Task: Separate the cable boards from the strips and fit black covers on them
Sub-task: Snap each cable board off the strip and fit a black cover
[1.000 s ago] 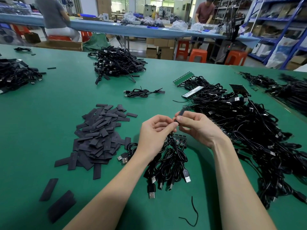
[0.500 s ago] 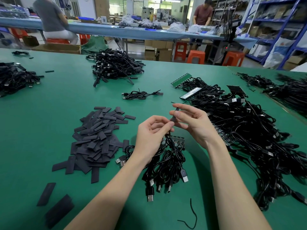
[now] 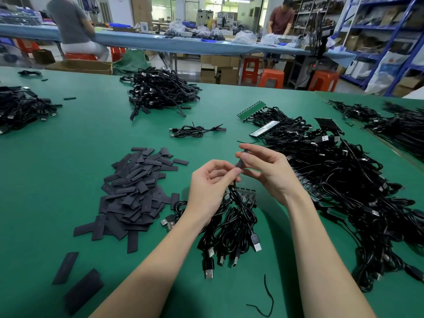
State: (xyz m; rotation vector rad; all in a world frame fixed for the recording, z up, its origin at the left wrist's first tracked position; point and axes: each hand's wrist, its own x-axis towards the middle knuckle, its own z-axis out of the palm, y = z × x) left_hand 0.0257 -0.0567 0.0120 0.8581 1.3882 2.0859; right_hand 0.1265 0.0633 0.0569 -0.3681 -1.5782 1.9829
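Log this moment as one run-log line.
step: fitting cover | left hand: pinches cable | right hand: pinches black cover | cover pile: to the left | strip bundle: below hands

- I see a green worktop (image 3: 68, 157) up front.
- Behind it, a long blue bench (image 3: 160, 43).
- Orange stools (image 3: 271, 78) stand on the floor.
- Blue shelving (image 3: 376, 26) fills my right side.

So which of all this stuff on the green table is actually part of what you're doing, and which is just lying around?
In the job:
- left hand and right hand, holding one slim black cover on a cable end
- heap of flat black covers
- bundle of black USB cables on a board strip
- big tangle of cables on strips

Lying about:
- loose black wire scrap
- orange plastic stools
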